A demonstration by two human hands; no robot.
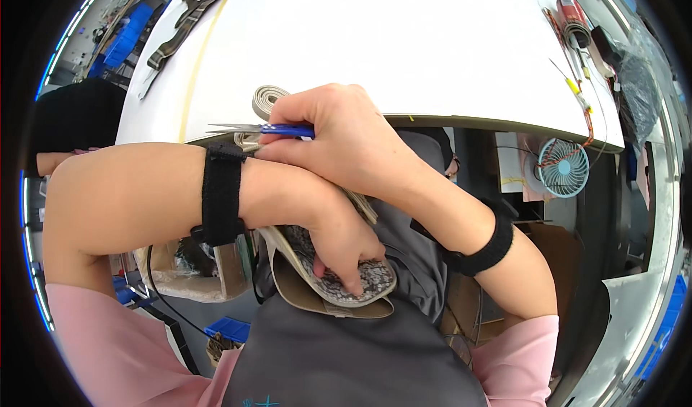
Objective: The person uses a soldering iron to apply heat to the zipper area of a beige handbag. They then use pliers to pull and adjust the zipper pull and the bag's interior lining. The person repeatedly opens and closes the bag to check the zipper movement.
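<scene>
In my right hand (339, 133) is a pair of small blue-handled scissors (288, 129), their pointed blades toward the left. On my lap lies a beige fabric piece shaped like an open pouch (288, 273), with a grey-and-black patterned lining (371, 281). My left hand (344, 245) reaches under my right wrist into it, its fingers curled down against the lining. Part of their grip is hidden. A coiled beige strap (268, 101) sits at the table edge just beyond the scissors; part of it passes behind my right hand.
A white table (339, 39) spans the front. Dark straps (173, 46) lie at its far left, a red-handled tool (573, 21) and wires at its right. A small light-blue fan (564, 167) stands right, below the tabletop. A lined box (198, 273) is at left; another person's arm (54, 163) shows beyond.
</scene>
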